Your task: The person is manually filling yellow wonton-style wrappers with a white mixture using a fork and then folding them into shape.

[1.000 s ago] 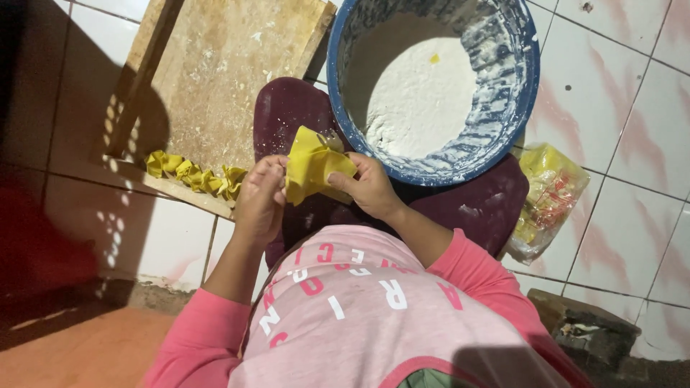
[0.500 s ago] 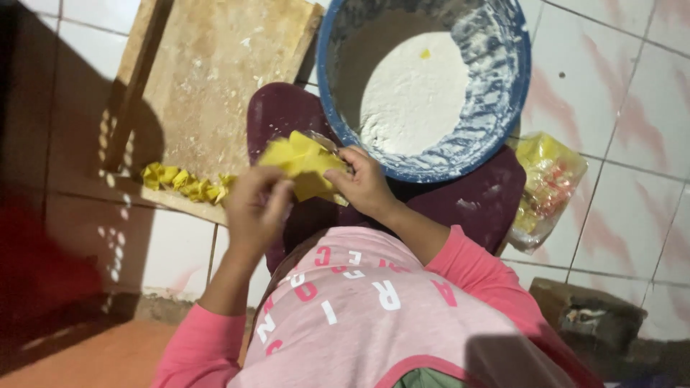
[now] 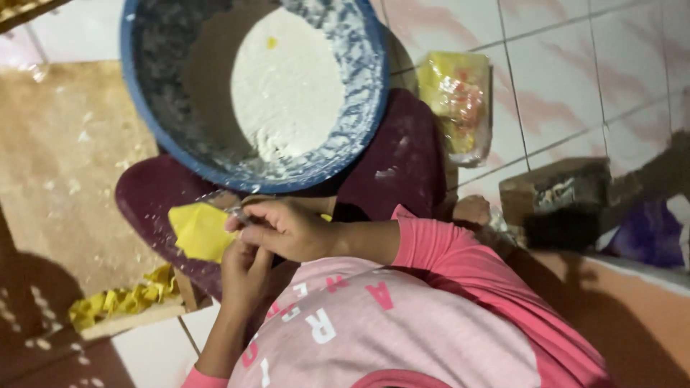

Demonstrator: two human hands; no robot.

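Observation:
My right hand (image 3: 291, 230) is curled over a thin yellow dough sheet (image 3: 198, 231) and pinches a small shiny metal utensil (image 3: 237, 213) at its fingertips. Just below it, my left hand (image 3: 244, 276) grips the sheet's near edge. Both hands hover over a maroon plastic seat (image 3: 402, 165), close to my pink shirt. Past them stands a big blue bowl (image 3: 151, 136) that holds white filling (image 3: 287, 86) with a yellow speck on top.
A wooden board (image 3: 72, 179) lies at the left with several folded yellow pieces (image 3: 122, 298) along its near edge. A yellow plastic packet (image 3: 456, 104) lies on the tiled floor to the right. A brick-like block (image 3: 553, 190) and a purple bag (image 3: 647, 230) sit further right.
My hands have drawn in toward my body, the left one now under the right. The yellow sheet lies flatter and left of the hands. The view has shifted, so the bowl looks closer.

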